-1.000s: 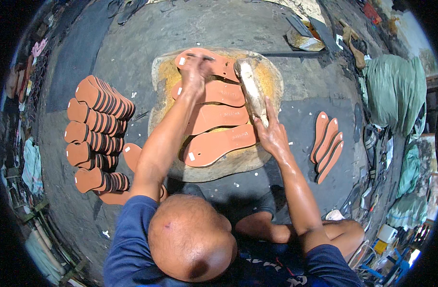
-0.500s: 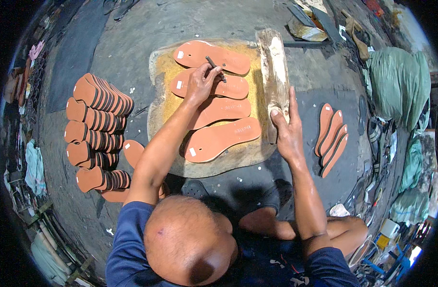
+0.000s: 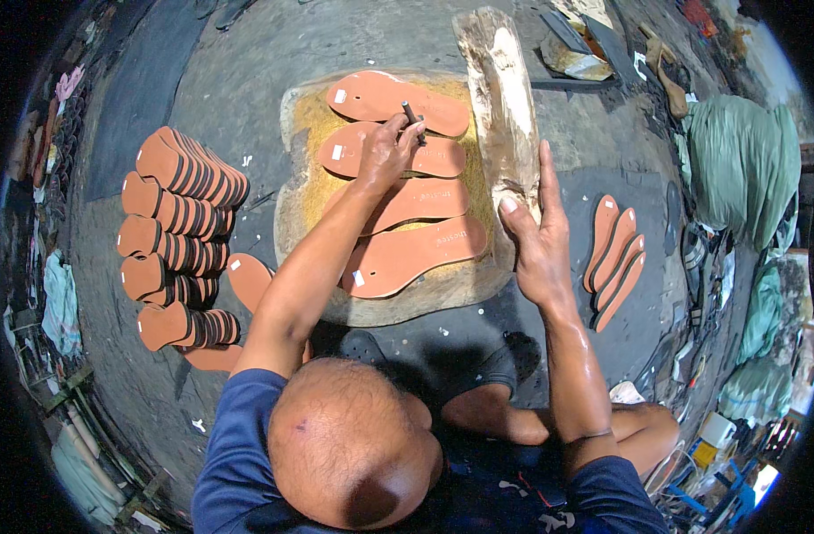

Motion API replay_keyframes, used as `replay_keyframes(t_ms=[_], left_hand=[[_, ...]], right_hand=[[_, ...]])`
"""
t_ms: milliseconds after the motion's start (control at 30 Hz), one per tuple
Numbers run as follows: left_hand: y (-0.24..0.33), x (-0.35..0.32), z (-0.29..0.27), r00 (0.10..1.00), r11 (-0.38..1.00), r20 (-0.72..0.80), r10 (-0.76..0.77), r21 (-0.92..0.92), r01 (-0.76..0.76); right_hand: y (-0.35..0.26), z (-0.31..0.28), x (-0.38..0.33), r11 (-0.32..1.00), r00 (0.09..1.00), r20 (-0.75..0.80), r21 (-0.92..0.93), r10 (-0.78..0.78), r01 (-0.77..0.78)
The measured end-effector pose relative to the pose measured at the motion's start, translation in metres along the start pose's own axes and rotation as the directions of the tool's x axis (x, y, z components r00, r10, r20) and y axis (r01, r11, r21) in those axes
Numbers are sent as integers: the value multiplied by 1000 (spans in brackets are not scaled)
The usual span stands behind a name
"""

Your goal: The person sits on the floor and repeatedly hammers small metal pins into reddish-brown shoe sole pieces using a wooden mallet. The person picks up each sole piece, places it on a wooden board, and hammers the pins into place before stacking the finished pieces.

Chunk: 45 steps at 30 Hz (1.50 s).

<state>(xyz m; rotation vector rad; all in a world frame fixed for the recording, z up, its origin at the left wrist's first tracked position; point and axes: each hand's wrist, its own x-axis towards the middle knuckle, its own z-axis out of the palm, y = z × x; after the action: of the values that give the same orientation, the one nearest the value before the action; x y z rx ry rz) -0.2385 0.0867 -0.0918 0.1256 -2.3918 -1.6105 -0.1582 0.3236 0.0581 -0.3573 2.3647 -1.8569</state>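
My left hand (image 3: 389,153) is closed around a dark rod-like punch (image 3: 412,114), over the gap between the top sandal sole (image 3: 389,93) and the second sole (image 3: 345,149). Whether the punch's tip touches a sole is hidden by my fingers. My right hand (image 3: 540,236) grips the near end of a rough wooden club (image 3: 500,98), its thumb lying on the wood. Several brown soles rest side by side on a worn, yellowish block (image 3: 296,209). The lowest sole (image 3: 416,255) has a small hole near its white label.
Stacked brown soles (image 3: 171,205) stand in a row at the left, beside a loose sole (image 3: 249,280). More soles (image 3: 616,254) lie fanned out on the right of the dark floor (image 3: 238,89). A green sack (image 3: 745,165) sits farther right.
The wooden club in my right hand has moved farther away and slightly left. My left hand has shifted slightly right, with the punch still in it.
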Motion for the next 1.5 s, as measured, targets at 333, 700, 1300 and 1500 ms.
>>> replay_keyframes(t_ms=[333, 700, 1300, 1500], left_hand=[[12, -13, 2, 972, 939, -15, 235, 262, -223], [-4, -22, 6, 974, 926, 10, 228, 305, -220], [-23, -39, -13, 992, 957, 91, -84, -272, 106], [-8, -43, -3, 993, 993, 41, 109, 43, -111]], right_hand=[[-85, -2, 0, 883, 912, -325, 309, -251, 353], [50, 29, -27, 914, 988, -86, -376, 128, -152], [53, -8, -23, 954, 991, -50, -269, 126, -134], [32, -8, -27, 972, 994, -27, -207, 108, -111]])
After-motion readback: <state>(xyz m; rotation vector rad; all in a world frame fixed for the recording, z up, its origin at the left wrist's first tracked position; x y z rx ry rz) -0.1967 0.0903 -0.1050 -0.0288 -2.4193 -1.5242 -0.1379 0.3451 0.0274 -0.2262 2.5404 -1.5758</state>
